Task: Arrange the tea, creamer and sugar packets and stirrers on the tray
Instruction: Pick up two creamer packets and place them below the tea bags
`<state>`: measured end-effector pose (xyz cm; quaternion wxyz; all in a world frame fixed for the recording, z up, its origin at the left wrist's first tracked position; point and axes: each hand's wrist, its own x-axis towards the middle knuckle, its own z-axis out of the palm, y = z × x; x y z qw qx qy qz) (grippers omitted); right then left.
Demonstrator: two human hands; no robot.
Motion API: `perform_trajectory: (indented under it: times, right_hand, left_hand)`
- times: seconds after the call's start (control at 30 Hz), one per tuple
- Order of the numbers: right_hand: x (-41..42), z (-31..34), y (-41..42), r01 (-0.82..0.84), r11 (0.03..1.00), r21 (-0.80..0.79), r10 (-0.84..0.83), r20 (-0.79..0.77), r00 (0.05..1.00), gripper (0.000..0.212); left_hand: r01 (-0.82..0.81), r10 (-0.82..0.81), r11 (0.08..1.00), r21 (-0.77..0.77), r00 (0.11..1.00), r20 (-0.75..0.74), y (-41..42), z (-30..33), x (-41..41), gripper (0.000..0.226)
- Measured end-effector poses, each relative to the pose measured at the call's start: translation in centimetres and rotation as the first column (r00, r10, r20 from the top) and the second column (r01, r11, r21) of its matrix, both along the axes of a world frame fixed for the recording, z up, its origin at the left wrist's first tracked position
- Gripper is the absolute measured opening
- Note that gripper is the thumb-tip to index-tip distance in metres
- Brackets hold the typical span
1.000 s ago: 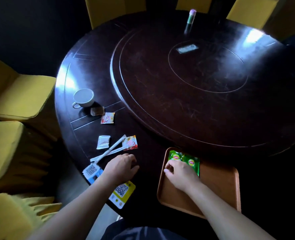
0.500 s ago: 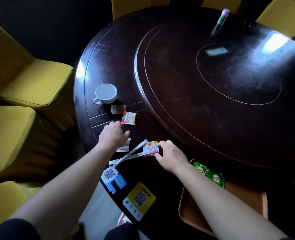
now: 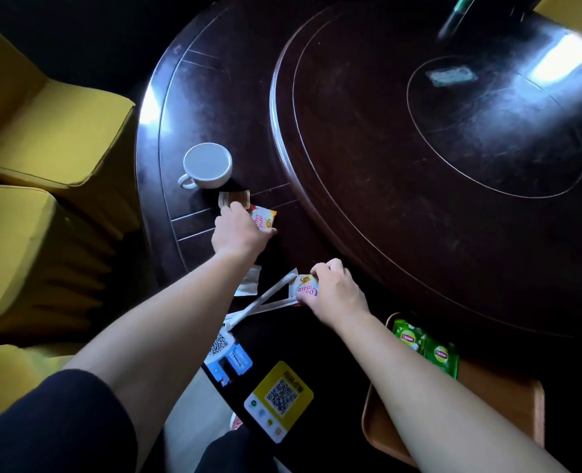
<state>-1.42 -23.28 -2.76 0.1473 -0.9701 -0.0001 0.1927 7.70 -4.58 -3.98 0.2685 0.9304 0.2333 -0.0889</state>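
My left hand [image 3: 240, 233] pinches the far creamer packet [image 3: 265, 218], red and yellow, just below the white cup. My right hand [image 3: 335, 293] grips the near creamer packet [image 3: 306, 289] at the table's front. Two white wrapped stirrers [image 3: 262, 303] lie crossed on the table to its left. A white sugar packet [image 3: 248, 283] sits partly hidden under my left forearm. A brown packet [image 3: 235, 198] lies above my left hand. Two green tea packets [image 3: 426, 349] rest on the far end of the brown tray [image 3: 508, 397] at lower right.
A white cup [image 3: 207, 165] stands on the dark round table [image 3: 214, 97], left of the raised turntable [image 3: 419, 165]. QR stickers, one blue-white [image 3: 224, 349] and one yellow [image 3: 279, 401], sit at the table's near edge. Yellow chairs [image 3: 43, 138] stand on the left.
My left hand moved up from the sugar packet to the far creamer packet and took hold of it. My right hand closed on the near creamer packet. The camera view shifted closer.
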Motion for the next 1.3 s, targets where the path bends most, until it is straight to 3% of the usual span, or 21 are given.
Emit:
perform_trajectory:
  times: [0.2, 0.37, 0.53, 0.73, 0.9, 1.03, 1.17, 1.3]
  right_hand:
    - [-0.5, 0.2, -0.6, 0.071, 0.995, 0.073, -0.069, -0.030, 0.997, 0.041]
    - [-0.9, 0.0, -1.6, 0.299, 0.915, 0.270, -0.271, -0.139, 0.953, 0.022]
    - [-2.1, 0.3, -2.2, 0.532, 0.687, 0.495, -0.421, -0.325, 0.847, 0.018]
    - [-3.3, 1.1, -3.5, 0.623, 0.561, 0.545, -0.533, -0.338, 0.776, 0.015]
    - [-4.2, 2.1, -5.9, 0.715, 0.356, 0.601, -0.627, -0.414, 0.660, 0.013]
    - [-6.3, 3.2, -8.7, 0.748, 0.208, 0.630, -0.595, -0.526, 0.608, 0.014]
    - [-9.8, 4.6, -12.0, 0.731, 0.164, 0.662, -0.547, -0.556, 0.626, 0.011]
    - [-13.6, 5.1, -15.9, 0.732, 0.171, 0.660, -0.548, -0.554, 0.627, 0.021]
  left_hand:
    - [-0.049, 0.055, 0.977, -0.209, 0.998, 0.025, 0.1, -0.2, 0.2, 0.037]
    - [0.020, 0.010, 0.952, -0.305, 0.995, 0.096, 0.3, 0.4, -1.4, 0.015]
    - [0.075, -0.033, 0.910, -0.407, 0.993, 0.109, 0.3, 1.5, -5.0, 0.018]
    - [0.069, -0.023, 0.852, -0.519, 0.995, 0.094, -0.5, 2.6, -10.2, 0.014]
    - [0.023, -0.007, 0.759, -0.651, 1.000, 0.028, -2.4, 3.1, -13.8, 0.007]
    - [-0.011, -0.017, 0.719, -0.695, 0.999, -0.034, -4.5, 3.5, -16.1, 0.006]
    - [0.009, -0.089, 0.696, -0.718, 0.993, -0.073, -7.7, 3.8, -18.2, 0.005]
    - [0.060, -0.205, 0.685, -0.726, 0.972, -0.113, -11.6, 4.0, -19.8, 0.006]
